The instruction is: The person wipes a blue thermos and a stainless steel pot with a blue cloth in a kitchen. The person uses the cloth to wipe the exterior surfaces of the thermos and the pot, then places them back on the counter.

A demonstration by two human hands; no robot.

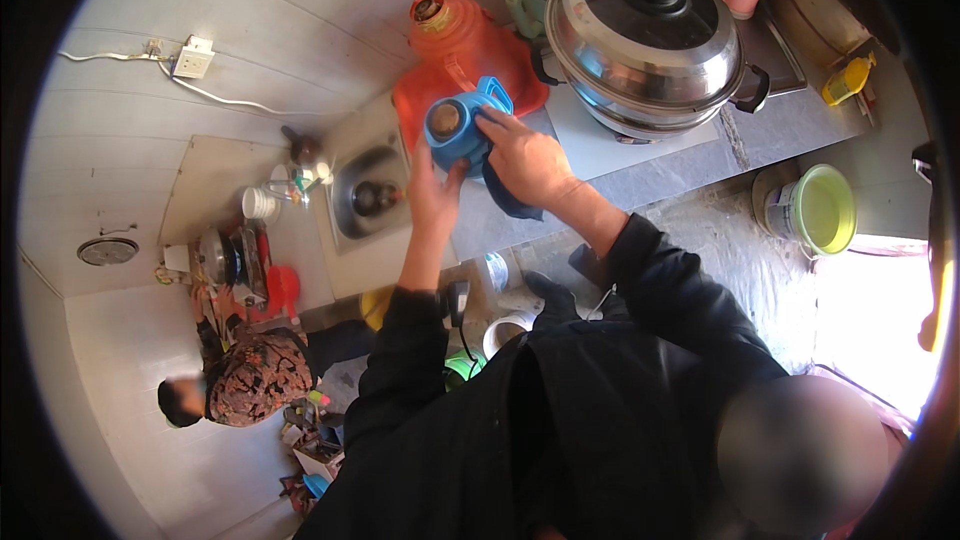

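Observation:
My left hand (pixel 435 199) supports the near left side of a blue handled vessel, perhaps a thermos jug (pixel 459 131), with a brownish round stopper on top. My right hand (pixel 529 161) presses a dark cloth (pixel 510 191) against its right side, fingers near the blue handle. The cloth hangs down over the counter's front. Right behind the vessel stands a large translucent red plastic jug (pixel 480 45) with a capped neck. To the right, a steel steamer pot (pixel 645 52) with a glass-centred lid sits on the counter.
A steel sink (pixel 367 199) holding dark items lies left of my hands. Farther left, another person (pixel 255 375) stands at the counter by a pan (pixel 217 259). A green-rimmed bucket (pixel 825 210) is at the right. Buckets stand on the floor below the counter (pixel 487 229).

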